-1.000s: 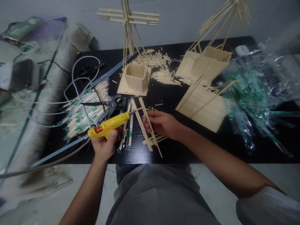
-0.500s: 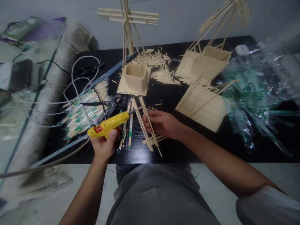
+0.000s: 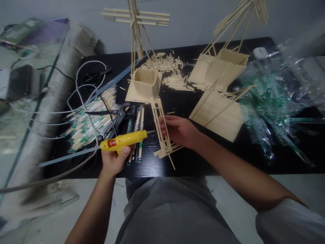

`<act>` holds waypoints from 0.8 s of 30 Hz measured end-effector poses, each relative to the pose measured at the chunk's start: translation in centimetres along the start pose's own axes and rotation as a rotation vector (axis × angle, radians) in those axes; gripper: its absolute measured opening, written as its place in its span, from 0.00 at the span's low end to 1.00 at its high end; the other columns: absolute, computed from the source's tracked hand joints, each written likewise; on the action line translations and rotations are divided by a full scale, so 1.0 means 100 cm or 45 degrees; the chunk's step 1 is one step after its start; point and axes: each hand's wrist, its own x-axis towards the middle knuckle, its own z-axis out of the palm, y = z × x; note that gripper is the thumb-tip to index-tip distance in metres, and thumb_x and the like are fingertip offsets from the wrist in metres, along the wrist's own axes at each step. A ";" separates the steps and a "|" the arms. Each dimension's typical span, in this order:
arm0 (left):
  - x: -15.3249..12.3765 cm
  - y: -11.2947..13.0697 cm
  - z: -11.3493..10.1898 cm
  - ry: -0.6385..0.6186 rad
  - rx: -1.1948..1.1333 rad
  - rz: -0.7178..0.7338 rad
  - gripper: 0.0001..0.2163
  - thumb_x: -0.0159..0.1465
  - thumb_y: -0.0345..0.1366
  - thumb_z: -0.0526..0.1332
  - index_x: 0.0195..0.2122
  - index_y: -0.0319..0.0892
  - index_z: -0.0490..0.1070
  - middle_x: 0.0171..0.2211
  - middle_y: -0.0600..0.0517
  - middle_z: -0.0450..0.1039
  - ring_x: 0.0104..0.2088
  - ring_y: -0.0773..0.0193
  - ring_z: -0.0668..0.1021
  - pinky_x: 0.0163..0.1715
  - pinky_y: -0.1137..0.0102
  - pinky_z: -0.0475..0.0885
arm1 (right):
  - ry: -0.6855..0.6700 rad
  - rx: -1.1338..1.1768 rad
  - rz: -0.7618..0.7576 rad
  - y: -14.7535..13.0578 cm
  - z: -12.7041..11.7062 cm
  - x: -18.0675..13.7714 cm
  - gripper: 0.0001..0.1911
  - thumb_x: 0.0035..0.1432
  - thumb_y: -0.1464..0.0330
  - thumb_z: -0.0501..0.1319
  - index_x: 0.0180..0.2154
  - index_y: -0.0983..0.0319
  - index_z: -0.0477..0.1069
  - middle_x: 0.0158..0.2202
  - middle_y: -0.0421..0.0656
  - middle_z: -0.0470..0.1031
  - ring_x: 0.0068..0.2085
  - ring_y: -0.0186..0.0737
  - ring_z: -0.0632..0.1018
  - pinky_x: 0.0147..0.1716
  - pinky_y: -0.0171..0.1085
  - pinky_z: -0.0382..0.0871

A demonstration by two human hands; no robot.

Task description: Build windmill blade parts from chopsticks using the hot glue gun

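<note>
My left hand (image 3: 113,161) is closed around the grip of a yellow glue gun (image 3: 125,140), whose nozzle points right toward a ladder-like frame of wooden sticks (image 3: 160,126). My right hand (image 3: 179,130) pinches that stick frame near its middle, holding it tilted on the black table (image 3: 203,162). A few loose sticks lie under the frame's lower end.
Black pliers (image 3: 119,114) and wrapped chopsticks (image 3: 86,122) lie left of the gun, with white cables (image 3: 83,81). A small stick box with a tall mast (image 3: 145,83), stick panels (image 3: 218,112) and cut stick bits (image 3: 167,64) sit behind. Plastic wrappers (image 3: 274,98) pile at the right.
My left hand drew the glue gun down and to the right, away from the frame's top. My right hand shifted the stick frame to stand steeper, its top now near the small box.
</note>
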 end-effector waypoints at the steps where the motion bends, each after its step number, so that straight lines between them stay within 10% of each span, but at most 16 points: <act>1: 0.000 -0.001 -0.001 -0.035 0.001 -0.004 0.22 0.54 0.57 0.77 0.30 0.43 0.79 0.24 0.51 0.80 0.21 0.63 0.78 0.19 0.71 0.76 | 0.025 0.019 -0.014 -0.001 0.000 0.000 0.17 0.73 0.78 0.52 0.33 0.65 0.74 0.29 0.41 0.65 0.28 0.34 0.68 0.31 0.31 0.70; 24: -0.001 -0.010 -0.011 -0.190 0.006 -0.013 0.18 0.56 0.52 0.77 0.34 0.43 0.81 0.24 0.51 0.76 0.20 0.64 0.74 0.19 0.70 0.73 | 0.087 0.081 -0.077 -0.003 -0.001 0.002 0.18 0.75 0.77 0.52 0.33 0.65 0.75 0.29 0.40 0.66 0.28 0.33 0.70 0.31 0.31 0.70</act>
